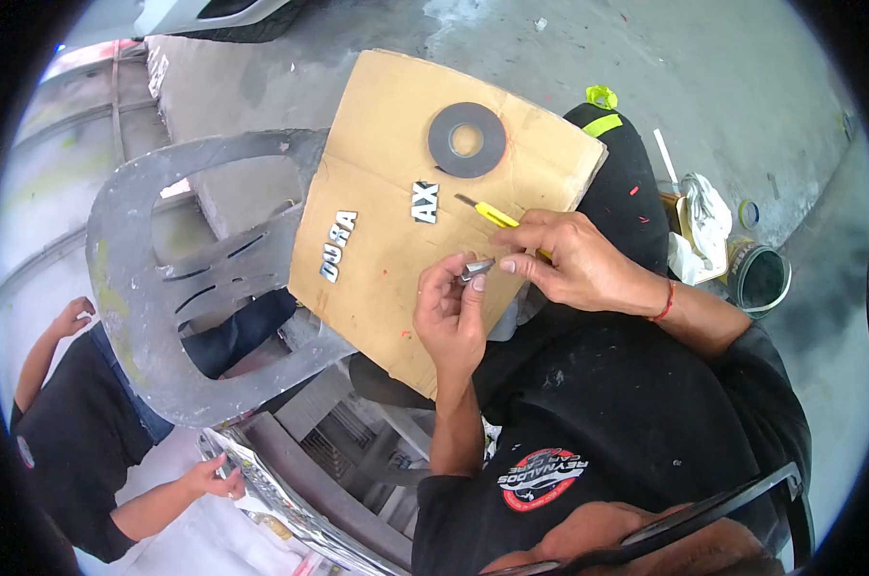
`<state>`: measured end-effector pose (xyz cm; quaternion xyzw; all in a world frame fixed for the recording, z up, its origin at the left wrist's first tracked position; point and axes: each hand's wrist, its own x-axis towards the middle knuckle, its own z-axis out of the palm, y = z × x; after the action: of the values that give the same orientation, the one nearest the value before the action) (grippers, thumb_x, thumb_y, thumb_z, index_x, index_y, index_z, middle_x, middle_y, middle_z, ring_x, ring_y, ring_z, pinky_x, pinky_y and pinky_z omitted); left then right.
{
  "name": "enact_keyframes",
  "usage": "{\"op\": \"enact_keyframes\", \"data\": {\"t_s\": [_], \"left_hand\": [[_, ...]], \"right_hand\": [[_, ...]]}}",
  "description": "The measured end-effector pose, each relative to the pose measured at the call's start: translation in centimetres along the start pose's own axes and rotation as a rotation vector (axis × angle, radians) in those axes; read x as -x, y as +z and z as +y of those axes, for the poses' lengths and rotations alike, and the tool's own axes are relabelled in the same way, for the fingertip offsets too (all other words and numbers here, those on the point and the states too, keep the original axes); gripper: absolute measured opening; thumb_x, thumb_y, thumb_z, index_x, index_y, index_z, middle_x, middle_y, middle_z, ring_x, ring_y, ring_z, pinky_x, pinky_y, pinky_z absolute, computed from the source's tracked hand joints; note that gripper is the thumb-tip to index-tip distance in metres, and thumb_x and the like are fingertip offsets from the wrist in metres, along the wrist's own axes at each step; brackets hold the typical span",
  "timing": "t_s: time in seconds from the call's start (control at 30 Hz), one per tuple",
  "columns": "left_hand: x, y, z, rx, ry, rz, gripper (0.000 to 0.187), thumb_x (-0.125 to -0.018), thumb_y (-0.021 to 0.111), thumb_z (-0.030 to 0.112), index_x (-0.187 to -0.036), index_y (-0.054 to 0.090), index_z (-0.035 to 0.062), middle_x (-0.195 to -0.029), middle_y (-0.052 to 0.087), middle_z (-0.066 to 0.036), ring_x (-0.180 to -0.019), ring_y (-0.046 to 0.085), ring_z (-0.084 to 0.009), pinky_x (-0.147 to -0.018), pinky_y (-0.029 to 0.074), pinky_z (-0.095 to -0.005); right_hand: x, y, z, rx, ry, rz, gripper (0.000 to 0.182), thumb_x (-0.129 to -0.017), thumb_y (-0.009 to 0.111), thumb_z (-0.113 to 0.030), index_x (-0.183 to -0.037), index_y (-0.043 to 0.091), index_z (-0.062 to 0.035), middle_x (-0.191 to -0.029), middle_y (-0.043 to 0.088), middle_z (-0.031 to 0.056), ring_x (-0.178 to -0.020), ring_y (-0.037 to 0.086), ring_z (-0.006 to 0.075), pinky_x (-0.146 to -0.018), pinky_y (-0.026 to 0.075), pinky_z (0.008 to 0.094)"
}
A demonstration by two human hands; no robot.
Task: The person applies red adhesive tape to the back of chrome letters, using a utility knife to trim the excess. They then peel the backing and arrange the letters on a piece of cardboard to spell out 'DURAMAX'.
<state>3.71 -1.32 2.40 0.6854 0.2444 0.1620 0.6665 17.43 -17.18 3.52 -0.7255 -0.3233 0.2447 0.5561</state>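
Pinched in the fingers of my left hand (454,312) is a small dark metallic piece (477,270). My right hand (583,261) is just right of it, its thumb and index fingertips near the piece, and a yellow cutter (497,215) is held among its fingers with the blade pointing up and left. Both hands are over the lower right part of a cardboard sheet (386,125). On the sheet lie a roll of grey tape (440,139), the letters AX (425,203) and the letters DURA (337,246).
A grey plastic chair (146,355) stands left of the cardboard. Another person (84,422) is at the lower left, one hand near a chrome part (262,485). At the right are an open can (759,278) and a box with white cloth (708,216).
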Motion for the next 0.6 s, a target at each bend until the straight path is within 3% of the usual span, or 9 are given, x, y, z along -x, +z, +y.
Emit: {"op": "enact_keyframes", "data": {"t_s": [0.17, 0.3, 0.4, 0.47, 0.6], "left_hand": [[1.0, -0.2, 0.1, 0.056, 0.038, -0.057, 0.029, -0.097, 0.067, -0.009, -0.126, 0.062, -0.0046, -0.116, 0.065, -0.009, -0.104, 0.067, -0.0154, -0.089, 0.056, -0.0273], [1.8, -0.5, 0.6, 0.068, -0.105, -0.133, 0.027, -0.098, 0.067, -0.008, -0.125, 0.063, -0.0037, -0.118, 0.07, -0.011, -0.104, 0.068, -0.0145, -0.092, 0.055, -0.0265], [2.0, -0.4, 0.6, 0.103, -0.17, -0.15, 0.028, -0.099, 0.067, -0.005, -0.127, 0.061, -0.0043, -0.121, 0.071, -0.014, -0.105, 0.069, -0.0145, -0.092, 0.055, -0.0265], [2.0, -0.3, 0.4, 0.122, -0.194, -0.145, 0.029, -0.1, 0.067, -0.003, -0.128, 0.059, -0.0048, -0.123, 0.071, -0.015, -0.105, 0.069, -0.0147, -0.092, 0.056, -0.0266], [1.2, -1.1, -0.1, 0.225, -0.198, 0.084, 0.026, -0.101, 0.065, -0.001, -0.127, 0.058, -0.0025, -0.118, 0.071, -0.014, -0.107, 0.07, -0.0188, -0.094, 0.058, -0.0313]], "right_hand": [[-0.1, -0.1, -0.3, -0.041, -0.085, -0.152, 0.02, -0.094, 0.073, -0.008, -0.113, 0.075, -0.0007, -0.093, 0.07, 0.0166, -0.082, 0.069, 0.0356, -0.07, 0.053, 0.0417], [0.0, -0.8, 0.3, -0.01, -0.136, -0.2, 0.013, -0.092, 0.073, -0.006, -0.104, 0.075, -0.0006, -0.091, 0.069, 0.0151, -0.081, 0.069, 0.0365, -0.069, 0.053, 0.043], [0.1, -1.0, 0.0, 0.07, -0.175, -0.265, 0.009, -0.09, 0.073, -0.004, -0.099, 0.073, -0.0013, -0.09, 0.067, 0.0152, -0.081, 0.068, 0.0375, -0.066, 0.053, 0.0441], [0.6, -0.4, -0.2, 0.259, -0.202, -0.178, 0.007, -0.088, 0.074, -0.004, -0.093, 0.07, -0.0021, -0.086, 0.064, 0.0149, -0.078, 0.066, 0.0383, -0.063, 0.051, 0.0449], [1.2, -1.2, -1.0, 0.339, -0.203, -0.115, 0.007, -0.089, 0.071, -0.007, -0.089, 0.066, -0.0014, -0.087, 0.062, 0.0168, -0.076, 0.067, 0.0401, -0.064, 0.054, 0.0486]]}}
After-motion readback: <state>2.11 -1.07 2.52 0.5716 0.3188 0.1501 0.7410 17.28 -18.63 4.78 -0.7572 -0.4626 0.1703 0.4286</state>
